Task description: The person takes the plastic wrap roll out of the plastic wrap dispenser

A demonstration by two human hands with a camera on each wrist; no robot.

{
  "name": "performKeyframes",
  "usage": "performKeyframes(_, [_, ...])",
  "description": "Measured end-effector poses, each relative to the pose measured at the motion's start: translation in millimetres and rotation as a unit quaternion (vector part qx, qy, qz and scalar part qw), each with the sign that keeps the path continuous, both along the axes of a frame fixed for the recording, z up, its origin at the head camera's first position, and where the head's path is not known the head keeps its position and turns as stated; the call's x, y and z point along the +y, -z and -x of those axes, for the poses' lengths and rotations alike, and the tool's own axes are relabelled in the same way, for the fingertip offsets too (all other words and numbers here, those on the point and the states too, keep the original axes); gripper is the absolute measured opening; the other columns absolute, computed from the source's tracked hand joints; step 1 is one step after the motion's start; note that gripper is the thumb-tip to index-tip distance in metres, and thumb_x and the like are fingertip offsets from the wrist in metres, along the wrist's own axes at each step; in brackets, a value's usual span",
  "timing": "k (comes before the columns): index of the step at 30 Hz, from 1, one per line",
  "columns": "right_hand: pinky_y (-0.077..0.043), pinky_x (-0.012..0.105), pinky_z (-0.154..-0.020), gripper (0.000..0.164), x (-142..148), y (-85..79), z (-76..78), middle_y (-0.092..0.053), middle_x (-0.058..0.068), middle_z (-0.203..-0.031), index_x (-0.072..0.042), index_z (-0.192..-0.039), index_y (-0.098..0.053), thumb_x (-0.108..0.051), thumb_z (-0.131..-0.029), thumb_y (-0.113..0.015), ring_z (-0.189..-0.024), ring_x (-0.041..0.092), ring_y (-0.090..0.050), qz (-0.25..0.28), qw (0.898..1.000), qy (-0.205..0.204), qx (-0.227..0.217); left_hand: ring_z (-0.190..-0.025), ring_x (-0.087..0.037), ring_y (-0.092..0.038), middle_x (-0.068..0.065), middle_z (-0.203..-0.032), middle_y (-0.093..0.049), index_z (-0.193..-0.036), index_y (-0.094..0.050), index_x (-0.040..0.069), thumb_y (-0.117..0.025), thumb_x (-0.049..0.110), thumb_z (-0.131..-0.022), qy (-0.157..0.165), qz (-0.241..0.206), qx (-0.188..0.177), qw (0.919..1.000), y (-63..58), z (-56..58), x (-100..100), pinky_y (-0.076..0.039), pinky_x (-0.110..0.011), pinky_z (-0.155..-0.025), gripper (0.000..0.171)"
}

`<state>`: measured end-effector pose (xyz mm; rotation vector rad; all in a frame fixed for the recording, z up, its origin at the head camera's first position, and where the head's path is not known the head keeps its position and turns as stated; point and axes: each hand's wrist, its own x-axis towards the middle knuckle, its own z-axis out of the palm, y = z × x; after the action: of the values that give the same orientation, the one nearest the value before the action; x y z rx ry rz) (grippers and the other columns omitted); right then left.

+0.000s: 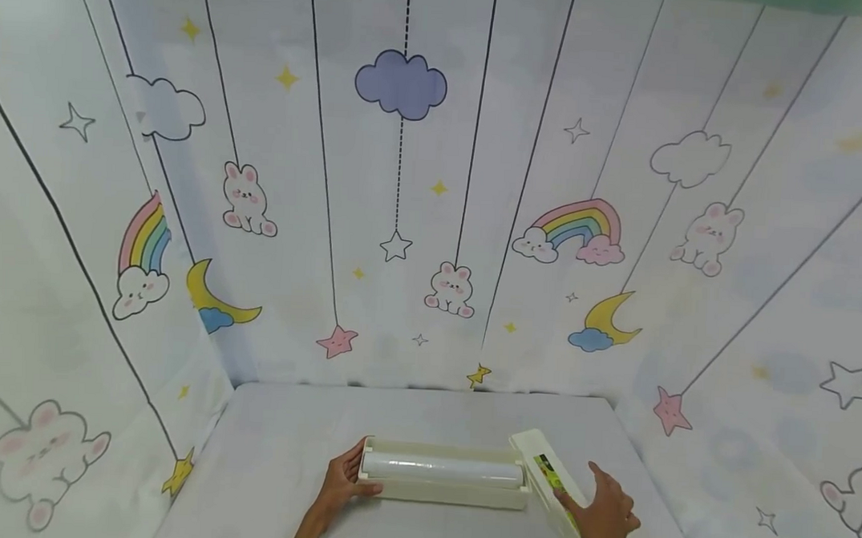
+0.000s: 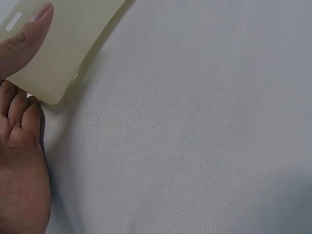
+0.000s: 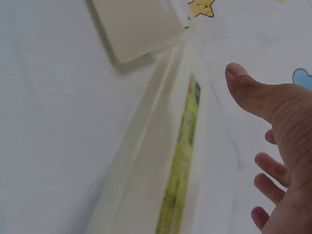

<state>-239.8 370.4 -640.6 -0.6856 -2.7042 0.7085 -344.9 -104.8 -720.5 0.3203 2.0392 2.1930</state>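
Note:
A long cream cling film dispenser point(image 1: 457, 496) sits on the white surface with its top off. Inside it lies a shiny white roll of film point(image 1: 440, 468). My left hand point(image 1: 340, 483) grips the left end of the dispenser, thumb on the front wall and fingers around the end. In the left wrist view, the thumb lies flat near a small slot. A long cream lid point(image 3: 141, 161) with a green and yellow label point(image 3: 181, 156) slants beside the dispenser's right end. Beside the lid is my right hand point(image 3: 287, 146), fingers spread and apart from it in the right wrist view.
The white cloth-covered table point(image 1: 287, 415) extends to a back wall sheet point(image 1: 401, 300) printed with rabbits, clouds, stars and rainbows. Similar printed sheets close in the left and right sides. A green edge point(image 1: 775, 1) shows at the top right.

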Motion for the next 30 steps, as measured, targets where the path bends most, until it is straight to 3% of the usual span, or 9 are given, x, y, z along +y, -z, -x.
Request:
performKeyframes(5, [-0.035, 0.071, -0.095, 0.081, -8, -26.9, 18.6, -0.051, 0.023, -0.145, -0.010, -0.147, -0.049, -0.046, -0.082, -0.082, -0.126, 0.046, -0.049, 0.047, 0.993, -0.065, 0.086, -0.147, -0.042, -0.037, -0.022, -0.159, -0.037, -0.155, -0.035, 0.000, -0.089, -0.003, -0.068, 0.007, -0.011, 0.000, 0.9999, 1.1, 0.8, -2, -0.046, -0.017, -0.111, 0.102])
performKeyframes(9, [-0.044, 0.062, -0.097, 0.072, -21, -45.0, 34.7, -0.059, 0.016, -0.139, -0.011, -0.144, -0.054, -0.031, -0.082, -0.084, -0.121, 0.035, -0.058, 0.079, 0.977, -0.133, 0.149, -0.146, -0.042, -0.038, -0.026, -0.159, -0.036, -0.154, -0.033, -0.004, -0.089, -0.005, -0.068, 0.011, -0.017, 0.016, 0.9997, -0.1, 0.3, -4, -0.046, -0.015, -0.109, 0.103])
performKeyframes(13, [-0.050, 0.048, -0.089, 0.063, -36, -59.5, 48.5, -0.069, 0.011, -0.128, -0.013, -0.136, -0.062, -0.023, -0.079, -0.087, -0.111, 0.031, -0.065, 0.059, 0.960, -0.207, 0.177, -0.144, -0.037, -0.044, -0.028, -0.157, -0.037, -0.154, -0.034, -0.005, -0.088, -0.004, -0.070, 0.010, -0.015, 0.032, 0.9993, 1.9, 1.6, -4, -0.047, -0.012, -0.107, 0.100])
performKeyframes(17, [-0.055, 0.042, -0.084, 0.056, -48, -60.9, 59.7, -0.075, 0.005, -0.117, -0.017, -0.124, -0.070, -0.019, -0.073, -0.091, -0.104, 0.026, -0.067, 0.046, 0.954, -0.263, 0.136, -0.143, -0.034, -0.045, -0.027, -0.157, -0.038, -0.153, -0.035, -0.005, -0.088, -0.006, -0.069, 0.010, -0.016, 0.031, 0.9993, 5.7, 4.4, -2, -0.047, -0.013, -0.107, 0.099])
performKeyframes(23, [-0.056, 0.044, -0.087, 0.047, -59, -41.8, 72.0, -0.075, 0.004, -0.107, -0.011, -0.112, -0.075, -0.010, -0.068, -0.091, -0.100, 0.026, -0.066, 0.043, 0.943, -0.328, 0.038, -0.145, -0.039, -0.042, -0.025, -0.159, -0.035, -0.154, -0.034, -0.003, -0.089, -0.002, -0.069, 0.014, -0.013, 0.017, 0.9997, 3.6, 6.9, -2, -0.047, -0.013, -0.108, 0.101])
performKeyframes(30, [-0.058, 0.042, -0.081, 0.048, -66, -18.7, 83.5, -0.074, 0.007, -0.102, -0.004, -0.110, -0.075, -0.009, -0.066, -0.091, -0.095, 0.028, -0.066, 0.042, 0.929, -0.366, -0.036, -0.144, -0.038, -0.042, -0.031, -0.157, -0.033, -0.153, -0.030, -0.009, -0.087, -0.004, -0.071, 0.034, -0.017, 0.050, 0.9980, 6.1, 5.3, -4, -0.045, -0.015, -0.110, 0.101])
